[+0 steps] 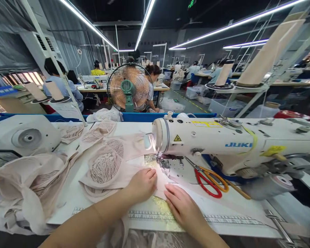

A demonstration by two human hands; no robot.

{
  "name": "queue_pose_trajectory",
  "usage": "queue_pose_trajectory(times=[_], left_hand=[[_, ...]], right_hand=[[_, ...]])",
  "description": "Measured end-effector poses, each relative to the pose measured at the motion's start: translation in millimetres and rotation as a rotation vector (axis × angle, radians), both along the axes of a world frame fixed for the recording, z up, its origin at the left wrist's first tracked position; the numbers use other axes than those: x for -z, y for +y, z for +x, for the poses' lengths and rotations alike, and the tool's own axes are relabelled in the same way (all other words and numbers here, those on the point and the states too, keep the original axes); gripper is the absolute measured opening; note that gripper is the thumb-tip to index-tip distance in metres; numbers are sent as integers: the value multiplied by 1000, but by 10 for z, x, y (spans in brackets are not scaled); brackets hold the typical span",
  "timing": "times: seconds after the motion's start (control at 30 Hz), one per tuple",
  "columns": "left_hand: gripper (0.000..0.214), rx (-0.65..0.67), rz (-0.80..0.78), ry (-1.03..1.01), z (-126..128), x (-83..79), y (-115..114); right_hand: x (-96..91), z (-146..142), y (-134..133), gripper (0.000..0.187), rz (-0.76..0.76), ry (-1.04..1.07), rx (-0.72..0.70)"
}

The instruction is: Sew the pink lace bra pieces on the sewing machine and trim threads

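Note:
My left hand (142,184) rests with curled fingers on a beige lace garment piece (107,165), pressing it to the sewing table (67,199) just left of the needle. My right hand (182,206) lies flat, fingers stretched toward the presser foot (163,163), on the pale fabric edge (160,182) in front of the needle. The white JUKI sewing machine (222,143) stretches to the right, its lamp lighting the needle area.
Red and orange scissors (209,181) lie right of the needle. A heap of beige garments (23,193) sits at the left, more lace pieces (93,132) behind. A fan (130,88), thread cones (267,55) and other workers at tables stand beyond.

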State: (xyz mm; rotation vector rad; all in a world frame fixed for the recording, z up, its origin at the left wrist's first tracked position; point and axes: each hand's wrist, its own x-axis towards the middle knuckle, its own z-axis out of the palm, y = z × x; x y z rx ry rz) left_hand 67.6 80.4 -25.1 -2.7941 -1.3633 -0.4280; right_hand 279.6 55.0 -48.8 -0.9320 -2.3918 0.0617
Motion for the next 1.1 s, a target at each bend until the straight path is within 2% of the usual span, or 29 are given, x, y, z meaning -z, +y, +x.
queue_pose_trajectory(times=[0.4, 0.67, 0.83, 0.97, 1.1], left_hand=[[41, 17, 3, -15, -18, 99, 13], [46, 3, 26, 49, -24, 81, 22], [43, 2, -6, 77, -16, 24, 55], [42, -3, -66, 62, -21, -28, 58], [39, 13, -101, 60, -45, -49, 107]], right_hand=[[-19, 34, 7, 22, 249, -15, -45], [-37, 39, 25, 20, 331, -36, -45], [20, 48, -71, 23, 241, -27, -13], [-49, 12, -196, 25, 41, 15, 40], [-115, -25, -203, 24, -55, 43, 52]])
